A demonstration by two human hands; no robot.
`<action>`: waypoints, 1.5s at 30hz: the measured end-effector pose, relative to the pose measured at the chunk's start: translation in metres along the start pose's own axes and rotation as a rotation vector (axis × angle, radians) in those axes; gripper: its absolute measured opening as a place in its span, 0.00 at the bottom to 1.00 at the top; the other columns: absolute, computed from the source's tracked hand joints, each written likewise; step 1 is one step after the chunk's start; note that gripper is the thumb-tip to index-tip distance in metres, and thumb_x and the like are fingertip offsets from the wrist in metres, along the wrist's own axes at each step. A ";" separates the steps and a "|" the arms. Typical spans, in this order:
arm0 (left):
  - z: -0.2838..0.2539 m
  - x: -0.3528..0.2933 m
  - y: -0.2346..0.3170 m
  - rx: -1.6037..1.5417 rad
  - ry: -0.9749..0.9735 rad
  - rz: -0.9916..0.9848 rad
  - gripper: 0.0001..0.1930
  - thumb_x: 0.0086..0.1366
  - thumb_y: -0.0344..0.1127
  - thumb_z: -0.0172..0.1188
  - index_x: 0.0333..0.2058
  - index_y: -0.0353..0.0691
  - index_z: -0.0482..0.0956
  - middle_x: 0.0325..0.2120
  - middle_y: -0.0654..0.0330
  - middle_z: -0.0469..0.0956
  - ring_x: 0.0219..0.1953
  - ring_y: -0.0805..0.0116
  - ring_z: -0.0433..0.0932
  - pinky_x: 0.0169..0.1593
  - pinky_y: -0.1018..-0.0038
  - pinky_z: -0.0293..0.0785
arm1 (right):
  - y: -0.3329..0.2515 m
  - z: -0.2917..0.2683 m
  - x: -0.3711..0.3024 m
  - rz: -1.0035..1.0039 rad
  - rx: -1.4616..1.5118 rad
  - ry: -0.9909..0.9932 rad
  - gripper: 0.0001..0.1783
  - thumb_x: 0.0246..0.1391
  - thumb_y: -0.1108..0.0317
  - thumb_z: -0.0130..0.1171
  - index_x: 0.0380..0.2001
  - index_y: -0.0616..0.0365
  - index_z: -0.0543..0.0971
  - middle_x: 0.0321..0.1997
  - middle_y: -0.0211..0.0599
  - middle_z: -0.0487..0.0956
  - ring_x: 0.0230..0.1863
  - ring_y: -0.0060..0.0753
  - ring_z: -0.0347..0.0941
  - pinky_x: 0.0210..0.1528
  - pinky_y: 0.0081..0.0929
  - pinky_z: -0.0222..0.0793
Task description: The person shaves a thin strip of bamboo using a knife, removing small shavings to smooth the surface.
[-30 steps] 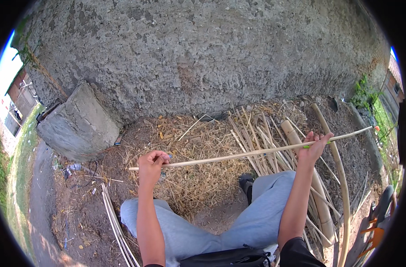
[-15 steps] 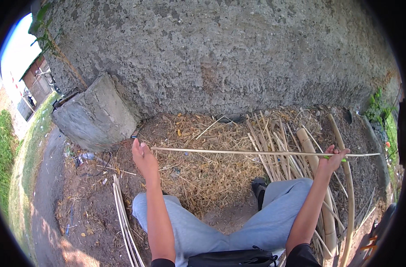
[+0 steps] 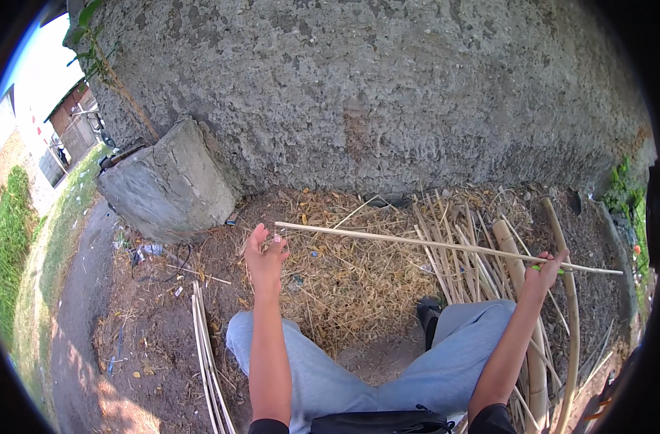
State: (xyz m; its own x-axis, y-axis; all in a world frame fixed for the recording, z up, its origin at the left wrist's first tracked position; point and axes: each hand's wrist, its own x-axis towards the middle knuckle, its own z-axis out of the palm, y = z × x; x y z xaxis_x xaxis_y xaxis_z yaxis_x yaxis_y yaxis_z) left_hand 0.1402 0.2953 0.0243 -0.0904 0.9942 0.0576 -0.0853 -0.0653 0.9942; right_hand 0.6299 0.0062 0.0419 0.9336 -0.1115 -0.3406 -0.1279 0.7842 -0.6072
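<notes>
Farthest left of the straw litter [image 3: 344, 296], a band of green grass [image 3: 13, 231] ran beside a grey path [image 3: 77, 289]. A rough concrete block [image 3: 171, 188] stood beyond the litter's upper left, up against the grey wall [image 3: 388, 94] that rose behind it. Left of the litter, nearer the person, lay several pale slats [image 3: 208, 362].

The left hand [image 3: 264, 264] was raised over the litter's left side, its fingers parted and loosely bent, gripping nothing; the near end of the long bamboo strip [image 3: 388, 236] was just beside the fingertips. That strip stretched above the litter from its left side to well past its right, sloping slightly downward in the view. The person's jeans [image 3: 431, 362] and a dark shoe [image 3: 428, 315] bordered the litter's near edge.

To its right lay a heap of thin splits [image 3: 445, 257], then a thick bamboo pole [image 3: 538, 380]. Above that pole, the right hand [image 3: 546, 276] had its fingers closed around the strip; something small and green showed there, too small to make out. A curved pole [image 3: 572, 325] lay farther right of the litter.
</notes>
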 end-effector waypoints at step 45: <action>-0.004 0.019 -0.020 -0.640 0.215 -0.178 0.10 0.71 0.28 0.56 0.46 0.28 0.75 0.44 0.53 0.78 0.46 0.61 0.80 0.51 0.67 0.82 | 0.019 -0.006 0.004 0.107 0.065 -0.209 0.22 0.68 0.46 0.50 0.36 0.57 0.69 0.27 0.27 0.70 0.16 0.18 0.56 0.38 0.22 0.79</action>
State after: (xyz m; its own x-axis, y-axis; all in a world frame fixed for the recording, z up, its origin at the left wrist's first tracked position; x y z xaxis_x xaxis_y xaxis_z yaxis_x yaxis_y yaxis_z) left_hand 0.1358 0.3148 0.0054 -0.2098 0.9598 -0.1865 -0.6790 -0.0057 0.7341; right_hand 0.6288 0.0169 0.0248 0.9657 0.0983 -0.2402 -0.2145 0.8232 -0.5256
